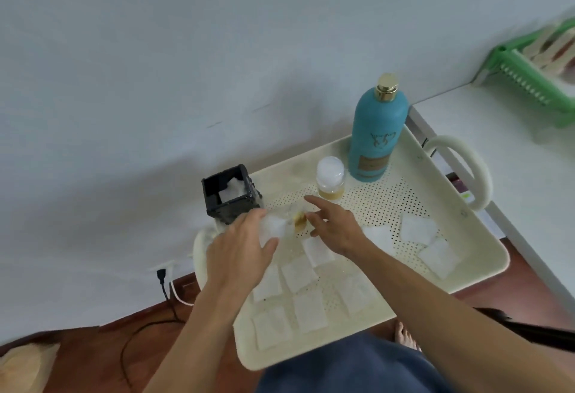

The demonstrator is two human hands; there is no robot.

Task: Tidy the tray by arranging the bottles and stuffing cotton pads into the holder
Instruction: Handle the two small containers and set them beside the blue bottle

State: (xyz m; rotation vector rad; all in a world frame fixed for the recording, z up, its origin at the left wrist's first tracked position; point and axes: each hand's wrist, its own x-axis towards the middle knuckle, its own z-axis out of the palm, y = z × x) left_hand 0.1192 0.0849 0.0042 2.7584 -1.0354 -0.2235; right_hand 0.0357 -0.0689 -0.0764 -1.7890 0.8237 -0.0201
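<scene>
left hand (pixel 241 245) pinches a cotton pad (pixel 273 227) at frame centre, below the black holder (pixel 230 198); pad likely light, limp: grip its edge. right hand (pixel 334 226) spread, empty.

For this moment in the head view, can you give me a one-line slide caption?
Both hands meet over a cream tray scattered with cotton pads.

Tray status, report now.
Left hand holds a cotton pad beside the black holder. Right hand open. Loose pads remain across the tray. Nothing blocking.
</scene>
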